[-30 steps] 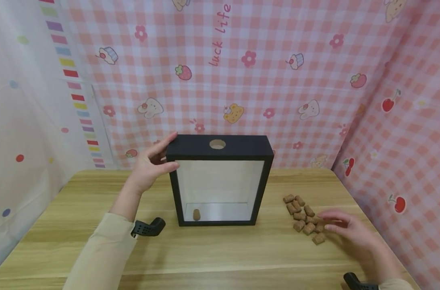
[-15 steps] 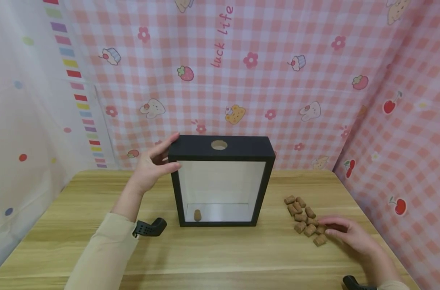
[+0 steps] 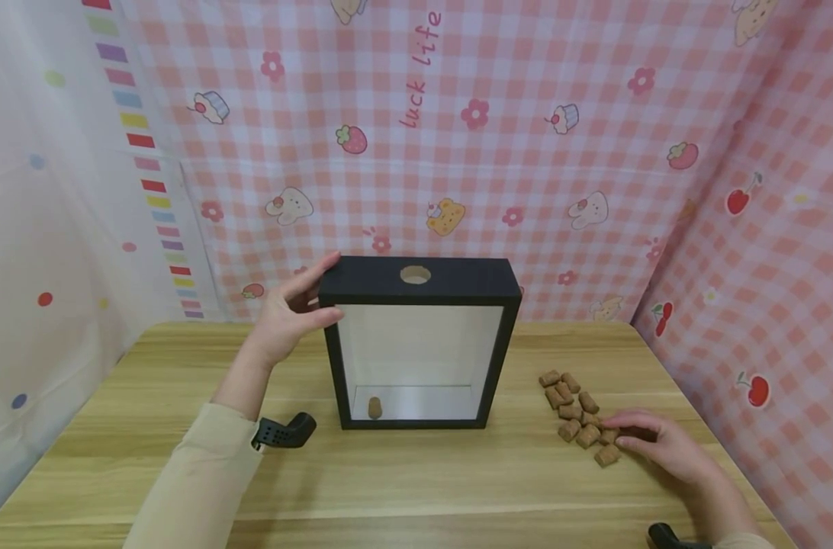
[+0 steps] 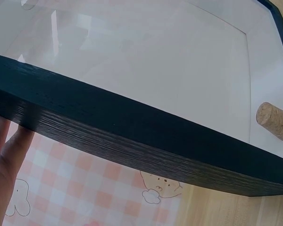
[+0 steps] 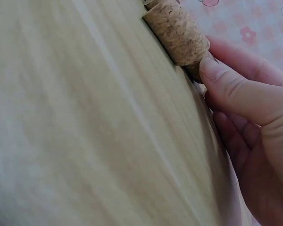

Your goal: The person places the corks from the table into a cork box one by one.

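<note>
A black shadow-box frame with a clear front and a round hole in its top stands upright on the table. My left hand grips its upper left corner, thumb on the front edge and fingers at the side and back. One cork stands inside at the lower left; the left wrist view shows this same cork behind the pane. To the right, my right hand pinches a cork at the near right side of a loose pile. In the right wrist view another cork lies before the thumb, partly hiding the pinched one.
The wooden table has a pink checked cloth hanging behind it and along the right. A pale dotted cloth hangs at the left. Black wrist mounts sit on both forearms.
My right hand has moved slightly left into the pile's edge, and its fingertips have come down around a cork. The left hand keeps its grip on the frame.
</note>
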A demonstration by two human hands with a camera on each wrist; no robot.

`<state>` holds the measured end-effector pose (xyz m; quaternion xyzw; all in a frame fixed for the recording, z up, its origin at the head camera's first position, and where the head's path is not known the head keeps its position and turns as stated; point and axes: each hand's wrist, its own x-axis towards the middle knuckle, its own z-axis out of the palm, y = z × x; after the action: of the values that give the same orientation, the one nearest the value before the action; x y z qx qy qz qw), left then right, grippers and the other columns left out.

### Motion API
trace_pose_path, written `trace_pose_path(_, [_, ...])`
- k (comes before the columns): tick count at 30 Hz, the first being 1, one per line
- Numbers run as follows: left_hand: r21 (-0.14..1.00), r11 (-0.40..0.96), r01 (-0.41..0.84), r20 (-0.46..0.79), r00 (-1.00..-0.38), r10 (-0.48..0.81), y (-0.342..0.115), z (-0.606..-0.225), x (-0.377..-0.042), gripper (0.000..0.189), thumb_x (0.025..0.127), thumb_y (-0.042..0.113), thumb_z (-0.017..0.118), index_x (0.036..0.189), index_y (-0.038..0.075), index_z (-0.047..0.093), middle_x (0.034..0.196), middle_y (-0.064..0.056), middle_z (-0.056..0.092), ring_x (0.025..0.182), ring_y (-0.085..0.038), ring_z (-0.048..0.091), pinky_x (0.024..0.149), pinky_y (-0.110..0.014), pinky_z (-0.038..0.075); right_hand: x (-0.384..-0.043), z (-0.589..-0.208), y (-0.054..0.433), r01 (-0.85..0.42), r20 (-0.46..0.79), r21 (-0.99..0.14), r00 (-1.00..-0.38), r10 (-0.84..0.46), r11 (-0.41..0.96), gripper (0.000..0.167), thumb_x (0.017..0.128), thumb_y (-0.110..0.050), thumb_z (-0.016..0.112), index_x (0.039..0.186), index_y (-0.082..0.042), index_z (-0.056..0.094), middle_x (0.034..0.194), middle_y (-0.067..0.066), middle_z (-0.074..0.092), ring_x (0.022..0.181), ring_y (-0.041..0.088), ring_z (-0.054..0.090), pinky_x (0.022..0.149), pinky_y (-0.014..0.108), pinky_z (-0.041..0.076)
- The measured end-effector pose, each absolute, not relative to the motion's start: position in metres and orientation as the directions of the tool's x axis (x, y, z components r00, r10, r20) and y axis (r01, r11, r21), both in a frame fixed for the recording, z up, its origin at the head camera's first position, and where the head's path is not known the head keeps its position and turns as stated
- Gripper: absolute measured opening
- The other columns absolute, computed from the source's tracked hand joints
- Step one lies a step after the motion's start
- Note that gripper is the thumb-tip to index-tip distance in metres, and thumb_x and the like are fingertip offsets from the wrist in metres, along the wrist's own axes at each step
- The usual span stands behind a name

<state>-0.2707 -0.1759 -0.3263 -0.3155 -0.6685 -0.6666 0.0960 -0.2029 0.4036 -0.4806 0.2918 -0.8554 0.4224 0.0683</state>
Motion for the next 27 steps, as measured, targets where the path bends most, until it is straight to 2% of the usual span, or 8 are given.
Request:
trace_pose_path(9, [0.832, -0.075, 0.55, 0.545, -0.784, 0.297, -0.1755, -0.3257, -0.2696, 0.07, 0.086, -0.009, 0.069, 0.149, 0.015, 0.048, 0.144, 0.0, 0.053, 0.121, -0.014, 0.057, 0.09, -0.025, 0.049, -0.2008, -0.4822, 0.4062, -0.541, 0.378, -0.69, -0.836, -0.397, 0.481, 0.03, 0.083, 0.012, 0.07, 0.111, 0.001, 0.072, 0.11, 0.009, 0.068, 0.102, -0.001, 0.059, 0.083, 0.013, 0.045])
trace_pose_path(15, [0.831, -0.089, 0.55, 0.548, -0.78, 0.301, -0.1752, -0.3271, -0.2711, 0.07, 0.087, -0.009, 0.068, 0.149, 0.015, 0.048, 0.145, -0.002, 0.053, 0.122, -0.015, 0.057, 0.09, -0.026, 0.049, -0.1988, -0.4828, 0.4096, -0.425, 0.302, -0.716, -0.904, -0.303, 0.554, 0.023, 0.087, 0.003, 0.071, 0.11, -0.002, 0.072, 0.109, 0.005, 0.068, 0.098, -0.002, 0.059, 0.079, 0.014, 0.046])
trace_pose_path(20, [0.833, -0.084, 0.547, 0.545, -0.783, 0.3, -0.1759, -0.328, -0.2721, 0.07, 0.086, -0.009, 0.068, 0.149, 0.015, 0.048, 0.144, -0.002, 0.053, 0.122, -0.015, 0.056, 0.09, -0.027, 0.049, -0.1979, -0.4833, 0.4095, -0.328, 0.24, -0.731, -0.944, -0.225, 0.599, 0.021, 0.09, -0.006, 0.071, 0.111, -0.004, 0.072, 0.108, -0.004, 0.07, 0.095, -0.002, 0.061, 0.077, 0.017, 0.047])
trace_pose_path(27, [0.828, -0.088, 0.554, 0.552, -0.775, 0.307, -0.1771, -0.3268, -0.2714, 0.068, 0.087, -0.004, 0.07, 0.149, 0.016, 0.048, 0.145, -0.002, 0.052, 0.123, -0.014, 0.056, 0.091, -0.026, 0.049, -0.1968, -0.4833, 0.4103, -0.361, 0.312, -0.737, -0.932, -0.185, 0.571, 0.023, 0.091, -0.002, 0.069, 0.113, 0.003, 0.069, 0.107, -0.009, 0.07, 0.094, 0.0, 0.062, 0.076, 0.013, 0.046])
